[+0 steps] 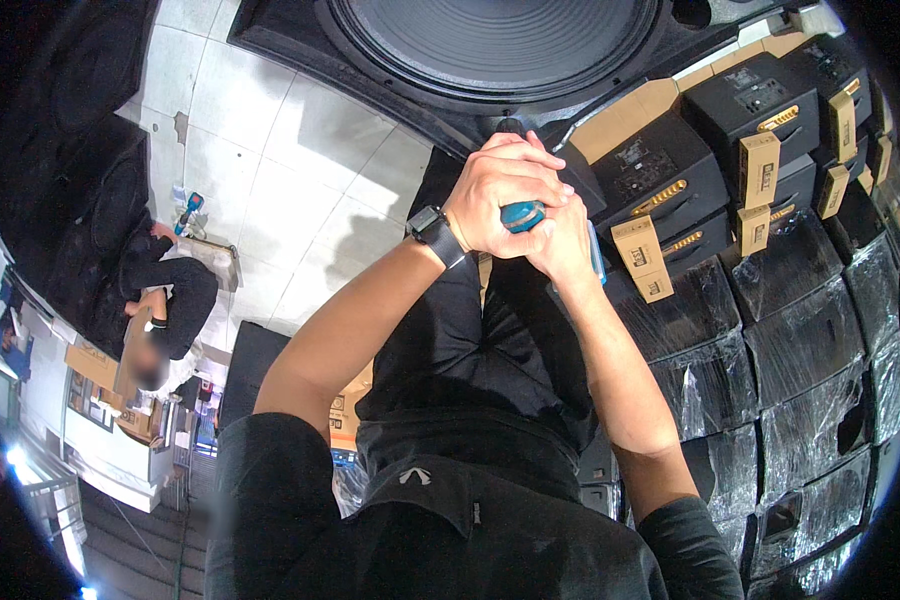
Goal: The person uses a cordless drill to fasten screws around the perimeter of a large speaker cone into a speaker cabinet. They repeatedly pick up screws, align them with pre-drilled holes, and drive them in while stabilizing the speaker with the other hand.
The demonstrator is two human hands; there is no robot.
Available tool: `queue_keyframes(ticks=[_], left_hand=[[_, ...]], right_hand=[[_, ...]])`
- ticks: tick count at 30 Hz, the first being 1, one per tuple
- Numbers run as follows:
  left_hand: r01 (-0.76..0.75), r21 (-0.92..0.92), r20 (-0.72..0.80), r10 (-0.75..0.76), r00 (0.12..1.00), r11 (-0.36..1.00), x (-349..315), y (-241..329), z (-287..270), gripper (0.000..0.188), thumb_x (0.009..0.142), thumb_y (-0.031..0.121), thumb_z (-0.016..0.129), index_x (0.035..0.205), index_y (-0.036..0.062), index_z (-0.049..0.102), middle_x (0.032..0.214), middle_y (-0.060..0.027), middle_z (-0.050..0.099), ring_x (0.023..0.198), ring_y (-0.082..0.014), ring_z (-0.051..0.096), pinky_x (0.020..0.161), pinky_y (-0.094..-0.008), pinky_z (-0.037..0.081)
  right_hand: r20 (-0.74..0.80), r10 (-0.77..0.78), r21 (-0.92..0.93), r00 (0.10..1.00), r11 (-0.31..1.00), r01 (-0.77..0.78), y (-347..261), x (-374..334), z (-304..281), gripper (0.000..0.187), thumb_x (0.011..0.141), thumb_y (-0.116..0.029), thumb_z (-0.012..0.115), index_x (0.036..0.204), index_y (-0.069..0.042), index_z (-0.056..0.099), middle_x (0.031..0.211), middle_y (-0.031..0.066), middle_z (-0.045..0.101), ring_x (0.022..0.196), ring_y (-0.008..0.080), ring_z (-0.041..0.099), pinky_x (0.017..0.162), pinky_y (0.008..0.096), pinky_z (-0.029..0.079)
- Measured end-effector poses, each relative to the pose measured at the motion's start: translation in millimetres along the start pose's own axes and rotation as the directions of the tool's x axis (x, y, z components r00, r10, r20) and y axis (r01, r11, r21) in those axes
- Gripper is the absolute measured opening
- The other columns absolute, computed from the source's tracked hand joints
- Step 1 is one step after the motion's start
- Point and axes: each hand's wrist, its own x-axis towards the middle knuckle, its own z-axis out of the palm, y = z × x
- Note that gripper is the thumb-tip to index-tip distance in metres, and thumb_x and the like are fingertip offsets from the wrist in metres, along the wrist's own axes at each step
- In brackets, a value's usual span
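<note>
Both my hands are closed around a teal-and-black cordless drill (522,216), mostly hidden by my fingers. My left hand (495,190), with a black watch on its wrist, wraps over the top of its body. Lower and to the right, my right hand (567,243) grips it, and a blue edge of the tool shows beside that wrist. The drill's dark front end points away from me, at the near edge of a large black loudspeaker (505,45). Whether its tip touches the speaker's frame I cannot tell.
Black boxes (660,170) with cardboard pieces stand stacked on the right, above plastic-wrapped dark units (805,330). Pale floor tiles (280,150) lie at the left. A person (175,285) sits there near another teal-and-red power tool (188,212).
</note>
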Motion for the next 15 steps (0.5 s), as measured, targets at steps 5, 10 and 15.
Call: queue_keyframes(ticks=[5,10,15], left_hand=[[0.006,0.036,0.09,-0.009,0.996,0.999,8.0,-3.9,0.3,0.025,0.078,0.032,0.08,0.093,0.0117,0.08,0.1,-0.0039,0.083,0.109,-0.0299,0.077,0.099,-0.0486,0.051],[0.016,0.001,0.058,-0.016,0.998,1.0,-3.7,-3.7,1.6,0.025,0.078,0.03,0.081,0.095,0.0117,0.079,0.108,-0.0043,0.083,0.117,-0.0311,0.075,0.106,-0.0536,0.049],[0.067,0.133,0.145,-0.087,0.986,0.989,11.3,9.5,-2.0,0.035,0.081,0.027,0.079,0.113,0.0139,0.082,0.122,-0.0067,0.08,0.135,-0.0322,0.067,0.122,-0.0594,0.037]], right_hand=[[-0.094,-0.027,0.084,0.995,0.996,0.035,0.7,-3.1,10.9,0.062,0.089,-0.032,0.072,0.145,-0.008,0.063,0.163,0.0154,0.053,0.124,0.042,0.07,0.1,0.0498,0.06],[-0.075,-0.005,0.097,0.997,0.995,0.012,11.5,-8.5,11.0,0.058,0.092,-0.032,0.072,0.144,-0.008,0.064,0.154,0.0185,0.061,0.128,0.0395,0.069,0.102,0.0477,0.06],[-0.14,0.02,0.072,0.99,0.997,-0.01,6.2,-1.7,0.7,0.057,0.089,-0.03,0.072,0.143,-0.012,0.066,0.132,0.022,0.072,0.116,0.0433,0.072,0.096,0.0513,0.062]])
